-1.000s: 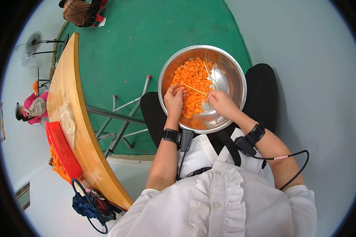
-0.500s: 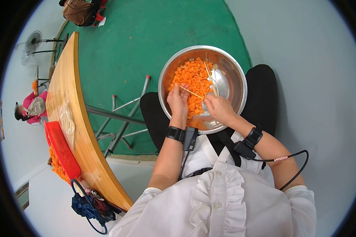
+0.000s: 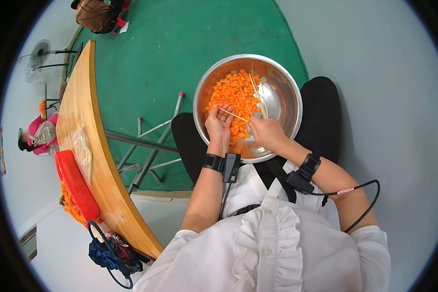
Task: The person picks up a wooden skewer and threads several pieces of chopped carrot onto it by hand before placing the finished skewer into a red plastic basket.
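A steel bowl [image 3: 297, 104] rests on the lap, with many diced carrot pieces [image 3: 236, 90] heaped mostly on its left side. Over the carrots, my left hand [image 3: 218, 127] is turned palm up with curled fingers at one end of a thin wooden skewer [image 3: 234, 114]. What its fingertips hold is too small to make out. My right hand [image 3: 269, 134] pinches the other end of this skewer, knuckles up, near the bowl's front. More wooden skewers [image 3: 258, 95] lean across the carrots and the bare steel, running down toward my right hand.
To the left stands a wooden table [image 3: 90, 112] with a plastic bag of sticks [image 3: 82, 151], a red basket [image 3: 77, 185] and carrot pieces [image 3: 70, 207]. Metal legs [image 3: 153, 153] stand on the green floor. Another person [image 3: 43, 130] sits beyond the table. Cables hang from both wrist devices.
Both hands keep nearly the same pose around the skewer. The bowl and hands appear shifted very slightly up and left in view.
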A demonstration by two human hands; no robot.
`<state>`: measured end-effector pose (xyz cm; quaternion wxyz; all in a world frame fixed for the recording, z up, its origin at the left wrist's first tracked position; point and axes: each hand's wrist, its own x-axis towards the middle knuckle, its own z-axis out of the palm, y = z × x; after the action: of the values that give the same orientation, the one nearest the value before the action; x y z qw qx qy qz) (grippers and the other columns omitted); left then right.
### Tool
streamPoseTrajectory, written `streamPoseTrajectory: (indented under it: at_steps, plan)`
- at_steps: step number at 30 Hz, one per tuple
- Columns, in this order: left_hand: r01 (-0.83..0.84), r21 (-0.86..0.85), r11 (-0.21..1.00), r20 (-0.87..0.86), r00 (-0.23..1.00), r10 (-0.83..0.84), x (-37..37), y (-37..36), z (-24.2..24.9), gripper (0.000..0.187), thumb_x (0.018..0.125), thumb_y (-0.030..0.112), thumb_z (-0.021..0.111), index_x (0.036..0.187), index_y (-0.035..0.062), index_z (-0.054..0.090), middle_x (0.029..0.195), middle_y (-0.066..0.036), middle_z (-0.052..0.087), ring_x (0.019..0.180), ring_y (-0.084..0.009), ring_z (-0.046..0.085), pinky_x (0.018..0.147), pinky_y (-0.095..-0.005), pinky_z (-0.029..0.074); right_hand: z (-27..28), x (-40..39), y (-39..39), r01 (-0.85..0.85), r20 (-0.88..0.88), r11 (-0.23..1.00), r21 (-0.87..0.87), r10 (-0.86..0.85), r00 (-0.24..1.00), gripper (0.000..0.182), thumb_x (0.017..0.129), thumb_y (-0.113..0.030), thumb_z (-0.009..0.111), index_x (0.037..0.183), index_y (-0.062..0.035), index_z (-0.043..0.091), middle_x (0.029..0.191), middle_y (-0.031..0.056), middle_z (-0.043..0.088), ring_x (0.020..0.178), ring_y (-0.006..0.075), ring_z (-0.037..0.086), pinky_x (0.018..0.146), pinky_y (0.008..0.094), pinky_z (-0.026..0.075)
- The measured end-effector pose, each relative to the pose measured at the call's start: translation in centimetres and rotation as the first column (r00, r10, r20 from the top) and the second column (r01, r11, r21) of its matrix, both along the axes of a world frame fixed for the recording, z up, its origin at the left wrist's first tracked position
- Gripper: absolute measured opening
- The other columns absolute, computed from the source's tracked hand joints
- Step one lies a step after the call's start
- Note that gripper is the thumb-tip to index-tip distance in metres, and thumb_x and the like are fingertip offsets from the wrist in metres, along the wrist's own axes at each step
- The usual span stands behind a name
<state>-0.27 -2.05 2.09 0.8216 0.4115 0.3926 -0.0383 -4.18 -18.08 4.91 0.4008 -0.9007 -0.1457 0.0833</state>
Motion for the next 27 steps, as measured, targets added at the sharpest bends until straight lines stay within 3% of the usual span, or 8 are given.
streamPoseTrajectory:
  at_steps: [4,7,10,13,17,20,21,27]
  plan:
    - [0.002,0.016,1.000,-0.004,1.000,-0.002,-0.3,0.2,-0.6,0.021,0.088,0.021,0.046,0.092,0.0012,0.052,0.086,-0.012,0.058,0.083,-0.0238,0.057,0.081,-0.0390,0.048,-0.4,-0.1,-0.1,-0.133,0.177,0.985,-0.106,0.150,0.973,0.016,0.080,-0.014,0.049,0.070,-0.0024,0.046,0.050,0.0158,0.052,0.047,0.0324,0.056,0.044,0.0431,0.043]
    - [0.070,0.064,0.995,0.013,0.997,-0.071,-0.6,-0.1,-0.6,0.022,0.088,0.021,0.046,0.093,0.0010,0.051,0.086,-0.012,0.058,0.084,-0.0235,0.057,0.079,-0.0381,0.048,-1.0,-0.2,0.7,0.006,-0.002,0.999,0.042,-0.006,1.000,0.017,0.081,-0.016,0.048,0.071,-0.0016,0.048,0.055,0.0175,0.054,0.052,0.0340,0.057,0.049,0.0443,0.044]
    - [0.026,0.018,0.999,-0.001,1.000,-0.026,-1.0,-1.2,0.0,0.023,0.088,0.022,0.046,0.093,0.0008,0.051,0.087,-0.012,0.059,0.084,-0.0236,0.057,0.080,-0.0380,0.048,-0.7,0.2,1.5,0.158,-0.123,0.955,0.249,-0.131,0.984,0.019,0.082,-0.017,0.047,0.073,-0.0012,0.050,0.061,0.0197,0.056,0.060,0.0360,0.058,0.056,0.0457,0.044]
    - [0.075,0.057,0.996,0.026,0.997,-0.077,-0.9,-1.0,0.2,0.022,0.088,0.022,0.047,0.093,0.0009,0.051,0.088,-0.013,0.059,0.084,-0.0237,0.058,0.079,-0.0371,0.048,-0.2,0.4,1.4,0.164,-0.222,0.972,0.166,-0.125,0.967,0.019,0.083,-0.018,0.046,0.075,-0.0011,0.052,0.067,0.0210,0.057,0.065,0.0373,0.058,0.062,0.0468,0.044]
    - [0.085,0.053,0.995,0.028,0.996,-0.087,-0.7,-0.9,0.6,0.021,0.087,0.021,0.047,0.091,0.0009,0.053,0.086,-0.012,0.060,0.082,-0.0222,0.058,0.079,-0.0353,0.048,-0.5,0.4,1.5,0.155,-0.114,0.979,0.133,-0.141,0.983,0.019,0.083,-0.017,0.046,0.077,-0.0011,0.052,0.062,0.0202,0.057,0.060,0.0365,0.058,0.057,0.0462,0.044]
    - [0.170,0.087,0.982,0.084,0.981,-0.177,-1.8,-2.4,-1.5,0.020,0.086,0.019,0.050,0.083,0.0004,0.057,0.078,-0.007,0.060,0.072,-0.0145,0.056,0.063,-0.0261,0.048,-0.3,0.8,1.8,0.155,-0.046,0.979,0.132,-0.150,0.988,0.017,0.084,-0.017,0.046,0.079,-0.0014,0.052,0.060,0.0198,0.056,0.058,0.0366,0.057,0.054,0.0457,0.044]
    - [0.042,0.030,0.999,0.090,0.995,-0.045,-1.3,-4.7,2.5,0.019,0.085,0.017,0.052,0.078,0.0001,0.058,0.074,-0.005,0.058,0.066,-0.0108,0.053,0.058,-0.0224,0.047,0.4,1.2,1.8,0.187,-0.058,0.970,0.152,-0.181,0.982,0.017,0.084,-0.017,0.046,0.080,-0.0016,0.051,0.061,0.0202,0.055,0.058,0.0373,0.056,0.054,0.0459,0.043]
    - [0.280,0.153,0.948,0.114,0.948,-0.299,-1.9,-4.3,2.6,0.017,0.085,0.016,0.051,0.081,0.0023,0.060,0.074,-0.003,0.057,0.067,-0.0096,0.053,0.059,-0.0219,0.047,0.2,1.7,1.7,0.220,0.004,0.962,0.165,-0.223,0.975,0.015,0.084,-0.016,0.046,0.082,-0.0022,0.052,0.058,0.0191,0.055,0.055,0.0356,0.056,0.051,0.0446,0.043]
